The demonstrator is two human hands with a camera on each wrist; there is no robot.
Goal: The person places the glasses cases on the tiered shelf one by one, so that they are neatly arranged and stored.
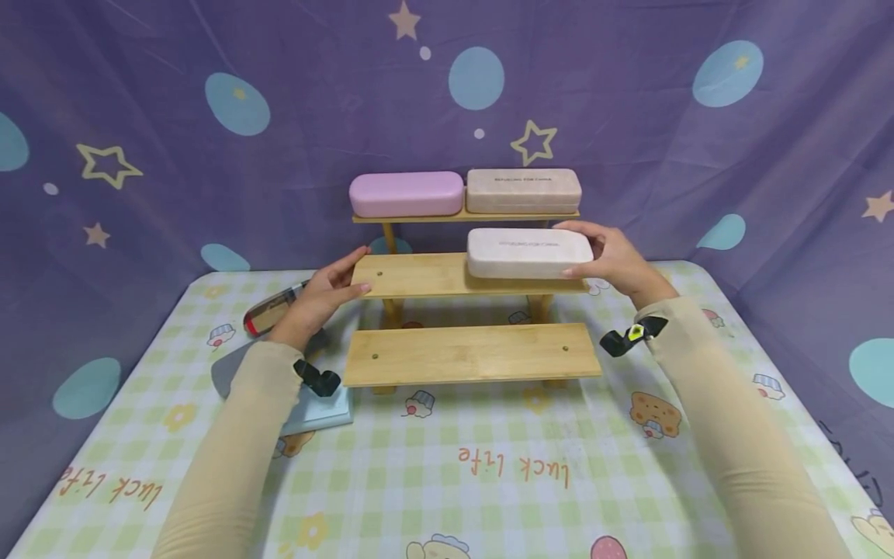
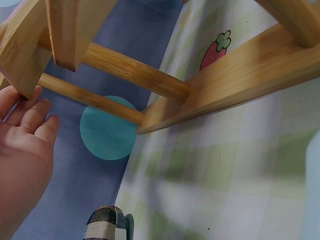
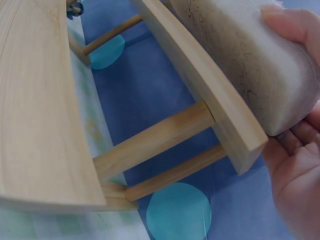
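My right hand grips a white glasses case by its right end, thumb at the front and fingers behind. The case is over the right half of the middle board of a three-tier wooden display rack; whether it touches the board is unclear. In the right wrist view, the case's underside lies close along the board. My left hand holds the left end of that middle board, thumb near its front edge. Its fingertips meet the wood in the left wrist view.
On the top tier stand a pink case and a beige case. Left of the rack lie a plaid case with a red end, a grey item partly under my forearm, and a light blue case. A purple curtain hangs behind.
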